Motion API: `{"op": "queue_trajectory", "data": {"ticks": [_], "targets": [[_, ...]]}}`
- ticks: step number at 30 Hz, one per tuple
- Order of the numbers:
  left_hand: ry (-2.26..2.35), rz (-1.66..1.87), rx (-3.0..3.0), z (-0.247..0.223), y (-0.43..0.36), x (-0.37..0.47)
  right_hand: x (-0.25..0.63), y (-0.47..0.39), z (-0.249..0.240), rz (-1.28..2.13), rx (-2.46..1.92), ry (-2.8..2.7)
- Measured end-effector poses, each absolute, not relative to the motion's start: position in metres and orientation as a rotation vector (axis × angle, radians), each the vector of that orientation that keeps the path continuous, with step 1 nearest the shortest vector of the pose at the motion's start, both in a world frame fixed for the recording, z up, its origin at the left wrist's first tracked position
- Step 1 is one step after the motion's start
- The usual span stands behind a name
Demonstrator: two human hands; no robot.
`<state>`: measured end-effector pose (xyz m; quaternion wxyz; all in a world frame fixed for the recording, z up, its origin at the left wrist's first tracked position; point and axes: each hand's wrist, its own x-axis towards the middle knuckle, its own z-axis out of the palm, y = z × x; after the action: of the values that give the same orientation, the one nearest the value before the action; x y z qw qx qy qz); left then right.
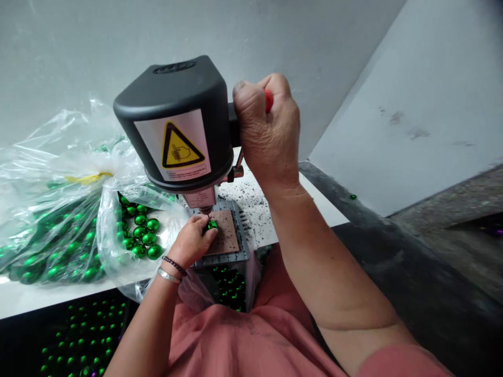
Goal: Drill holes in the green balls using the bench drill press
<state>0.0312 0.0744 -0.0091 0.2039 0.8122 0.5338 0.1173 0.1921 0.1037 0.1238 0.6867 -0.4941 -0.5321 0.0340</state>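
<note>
Below a warning label (173, 146), wording illegible, left hand (193, 241) pinches green ball (212, 224); right hand (272, 128) clenches red handle (269, 101).

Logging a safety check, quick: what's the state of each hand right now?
Left hand: closed, holding a green ball.
Right hand: closed around a red handle.
</note>
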Motion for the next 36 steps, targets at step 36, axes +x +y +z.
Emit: {"op": "queue_trajectory", "data": {"ticks": [36], "targets": [[1.743,0.294,2.257,-0.026,0.065,0.030,0.189,0.028,0.067,-0.437,-1.120,-1.348]]}}
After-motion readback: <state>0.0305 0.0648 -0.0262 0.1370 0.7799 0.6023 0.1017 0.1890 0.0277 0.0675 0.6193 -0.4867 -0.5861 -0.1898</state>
